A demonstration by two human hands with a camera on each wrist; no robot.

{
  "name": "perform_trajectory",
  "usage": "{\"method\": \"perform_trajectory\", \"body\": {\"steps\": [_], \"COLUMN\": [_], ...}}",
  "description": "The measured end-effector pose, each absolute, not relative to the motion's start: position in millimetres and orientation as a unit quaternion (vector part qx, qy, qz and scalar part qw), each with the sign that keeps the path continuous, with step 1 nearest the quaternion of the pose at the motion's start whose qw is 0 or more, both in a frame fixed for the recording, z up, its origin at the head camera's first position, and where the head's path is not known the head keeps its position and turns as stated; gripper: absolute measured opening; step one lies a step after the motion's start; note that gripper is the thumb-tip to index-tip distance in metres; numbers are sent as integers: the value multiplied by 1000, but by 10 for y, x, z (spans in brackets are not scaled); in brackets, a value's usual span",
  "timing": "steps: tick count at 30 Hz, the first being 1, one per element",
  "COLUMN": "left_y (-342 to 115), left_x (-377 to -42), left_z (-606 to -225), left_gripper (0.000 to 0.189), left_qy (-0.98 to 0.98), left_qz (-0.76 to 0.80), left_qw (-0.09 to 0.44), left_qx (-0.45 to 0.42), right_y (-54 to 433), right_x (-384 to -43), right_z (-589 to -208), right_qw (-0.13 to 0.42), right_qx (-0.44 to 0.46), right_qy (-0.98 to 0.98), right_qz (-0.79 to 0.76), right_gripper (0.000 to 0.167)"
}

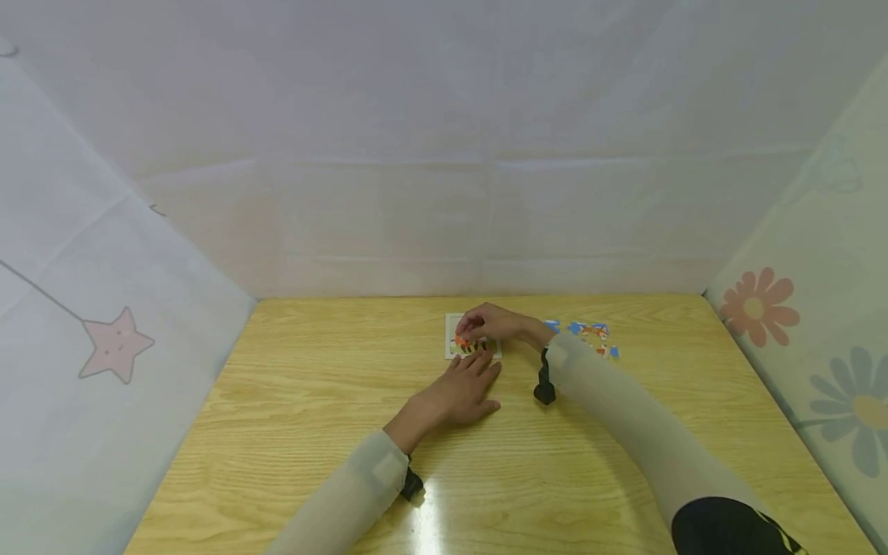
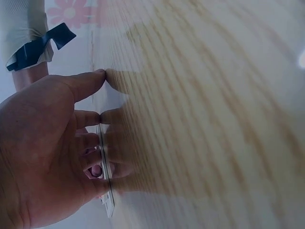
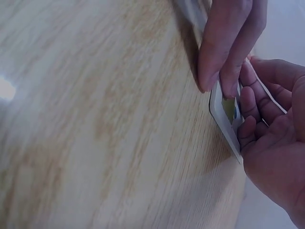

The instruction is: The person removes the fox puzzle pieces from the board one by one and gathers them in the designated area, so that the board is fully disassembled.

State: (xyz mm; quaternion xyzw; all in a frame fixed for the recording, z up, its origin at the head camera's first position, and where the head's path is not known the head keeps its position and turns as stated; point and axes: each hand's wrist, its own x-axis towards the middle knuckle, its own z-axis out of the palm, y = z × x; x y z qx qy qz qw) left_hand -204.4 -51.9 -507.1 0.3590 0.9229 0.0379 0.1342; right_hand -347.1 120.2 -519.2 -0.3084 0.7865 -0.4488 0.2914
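A small white-rimmed picture puzzle board (image 1: 449, 327) lies near the far edge of the table, its striped picture partly covered by the hands. My left hand (image 1: 461, 391) rests with fingers spread, fingertips on the board's near edge and thumb out to the right on the wood. Over the board's upper part, my right hand (image 1: 494, 322) curls its fingers. Between its thumb and fingers, the right wrist view shows the pale edge of a thin puzzle piece (image 3: 273, 98); the piece's face is hidden.
Several loose puzzle pieces (image 1: 595, 333) in blue, white and orange lie to the right of the board, partly behind the right wrist. The wooden table (image 1: 312, 401) meets pale cloth walls at the back and sides. Dark wrist straps hang below both sleeves.
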Motion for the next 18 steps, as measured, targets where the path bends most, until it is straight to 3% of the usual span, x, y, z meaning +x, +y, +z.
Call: {"method": "perform_trajectory", "body": {"steps": [18], "left_y": [-526], "left_x": [-2053], "left_z": [-5079], "left_gripper": [75], "left_qy": [923], "left_qz": [44], "left_qw": [143], "left_qx": [354], "right_y": [1158], "right_x": [-3468], "right_z": [-5186], "right_qw": [280], "right_qx": [-303], "right_qy": [790], "right_qz": [-454], "right_gripper": [22]}}
